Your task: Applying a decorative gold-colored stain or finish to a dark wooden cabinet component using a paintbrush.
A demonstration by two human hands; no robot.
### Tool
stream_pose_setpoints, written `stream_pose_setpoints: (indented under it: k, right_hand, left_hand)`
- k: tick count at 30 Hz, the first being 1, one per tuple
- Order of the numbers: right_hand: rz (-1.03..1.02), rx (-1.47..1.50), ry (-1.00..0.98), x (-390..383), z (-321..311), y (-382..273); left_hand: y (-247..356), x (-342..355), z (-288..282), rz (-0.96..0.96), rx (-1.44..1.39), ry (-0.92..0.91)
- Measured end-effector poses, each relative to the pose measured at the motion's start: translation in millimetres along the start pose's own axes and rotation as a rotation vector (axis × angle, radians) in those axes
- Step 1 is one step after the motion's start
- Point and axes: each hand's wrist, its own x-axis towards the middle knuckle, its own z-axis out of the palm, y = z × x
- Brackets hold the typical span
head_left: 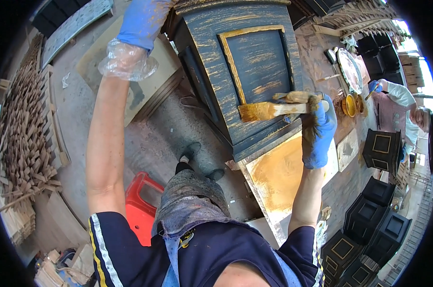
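A dark cabinet (245, 62) with streaked gold distressing and a gold-edged recessed panel fills the upper middle. My right hand (318, 131), in a stained blue glove, is closed on a wide paintbrush (257, 112), whose yellow-brown bristles lie over the lower left of the panel's frame. A second, stained brush-like item (290, 97) lies just above it in the same grip; I cannot make it out fully. My left hand (145, 24), blue-gloved with clear plastic round the wrist, reaches to the cabinet's upper left; its fingers are hidden at the top edge.
A paint-stained board (269, 177) lies under the cabinet. A red stool (140, 210) is by my legs. At right, a co-worker (393, 100) holds a brush beside yellow bowls (350, 106) and a small cabinet (380, 150). Dark cabinets (374, 220) sit lower right, wood strips (23, 124) at left.
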Motion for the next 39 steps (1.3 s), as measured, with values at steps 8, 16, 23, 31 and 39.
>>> stream_pose_setpoints:
  k: [8, 16, 23, 31, 39]
  right_hand:
    - [0.004, 0.104, -0.059, 4, -4, 1]
    - [-0.204, -0.075, 0.074, 1, -19, -9]
    - [-0.289, -0.343, 0.187, -42, 11, -23]
    - [-0.409, -0.340, 0.176, -54, 26, -20]
    - [-0.418, -0.327, 0.096, -66, 23, -23]
  left_hand:
    - [-41, 17, -5, -0.044, -0.201, -0.027]
    - [-24, 11, 3, 0.150, 0.079, 0.059]
    - [-8, 2, 4, 0.147, 0.250, 0.077]
    - [11, -3, 5, 0.005, 0.215, 0.079]
    - [9, -4, 5, 0.083, 0.295, 0.089]
